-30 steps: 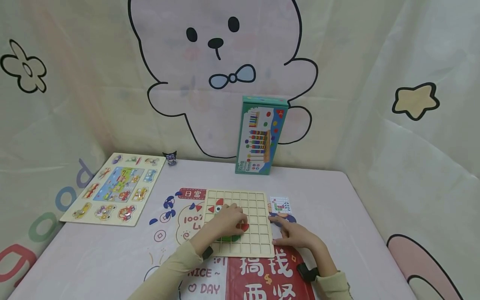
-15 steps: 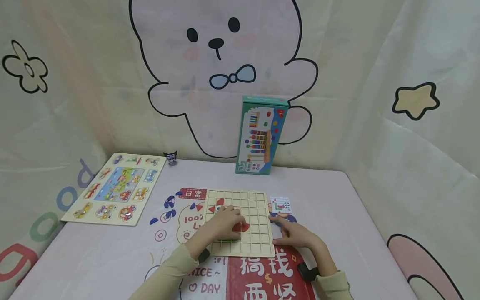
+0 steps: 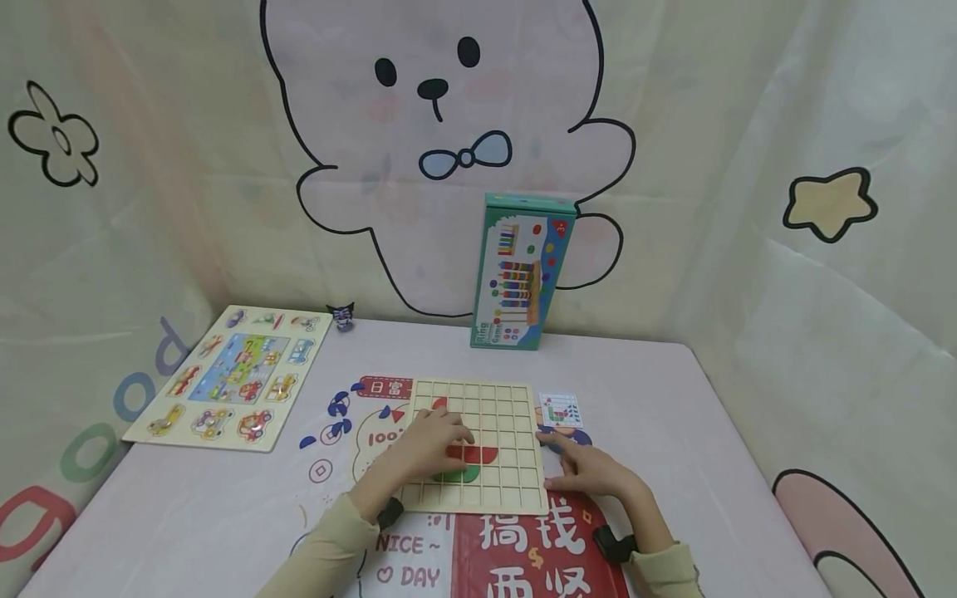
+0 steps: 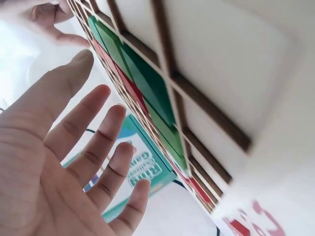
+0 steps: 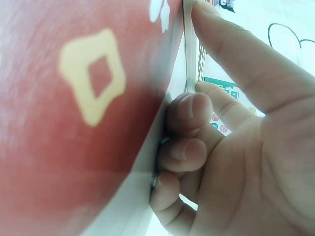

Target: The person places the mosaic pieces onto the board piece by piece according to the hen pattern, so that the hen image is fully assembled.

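A pale gridded board (image 3: 516,419) lies on the table, with red pieces (image 3: 482,454) and green pieces (image 3: 468,474) set in its cells. My left hand (image 3: 424,444) is over the board's left half, hiding some cells. In the left wrist view, its fingers (image 4: 101,135) are spread and relaxed, holding nothing, beside the green (image 4: 147,78) and red pieces. My right hand (image 3: 598,472) touches the board's right edge with thumb and index finger extended. In the right wrist view, its other fingers (image 5: 182,156) are bent against the table side.
Several blue pieces (image 3: 338,407) and a red piece lie left of the board. A small pattern card (image 3: 560,410) is to its right. A vehicle puzzle board (image 3: 299,407) sits at the far left, near a small figurine (image 3: 341,316). A green box (image 3: 516,274) stands at the back.
My left hand has drawn back to the left, uncovering more of the red and green pieces. The right hand stays at the board's edge.
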{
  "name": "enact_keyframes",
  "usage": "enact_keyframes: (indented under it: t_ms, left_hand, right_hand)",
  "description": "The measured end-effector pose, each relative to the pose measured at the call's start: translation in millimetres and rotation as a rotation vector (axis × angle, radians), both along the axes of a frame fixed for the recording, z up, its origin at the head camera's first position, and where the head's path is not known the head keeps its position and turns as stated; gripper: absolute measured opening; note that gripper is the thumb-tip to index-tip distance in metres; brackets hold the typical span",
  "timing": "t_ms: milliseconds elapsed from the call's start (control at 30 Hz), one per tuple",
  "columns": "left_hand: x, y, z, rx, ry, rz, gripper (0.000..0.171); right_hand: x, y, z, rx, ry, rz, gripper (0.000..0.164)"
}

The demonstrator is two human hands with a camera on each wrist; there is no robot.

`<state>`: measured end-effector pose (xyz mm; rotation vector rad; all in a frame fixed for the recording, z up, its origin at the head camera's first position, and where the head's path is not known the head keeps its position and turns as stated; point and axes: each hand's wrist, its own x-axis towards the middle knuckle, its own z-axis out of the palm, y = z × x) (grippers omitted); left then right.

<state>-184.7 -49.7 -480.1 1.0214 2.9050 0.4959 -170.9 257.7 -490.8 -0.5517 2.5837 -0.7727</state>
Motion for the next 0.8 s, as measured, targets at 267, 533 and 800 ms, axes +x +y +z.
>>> enact_keyframes:
  t_ms: [267, 533, 800]
  left_hand:
    - [-1.9, -19, -0.9, 0.023, -0.023, 0.067, 0.027]
    - [-6.9, -41, -3.0, 0.013, 0.019, 0.137, 0.027]
    - [-11.2, -64, -0.5, 0.053, -0.006, 0.205, 0.027]
  right_hand:
    - [2.0, 0, 0.2, -0.013, -0.002, 0.004, 0.073]
    - [2.5, 0, 0.1, -0.007, 0.009, 0.006, 0.073]
    - [1.6, 0, 0.6, -0.005, 0.007, 0.001, 0.074]
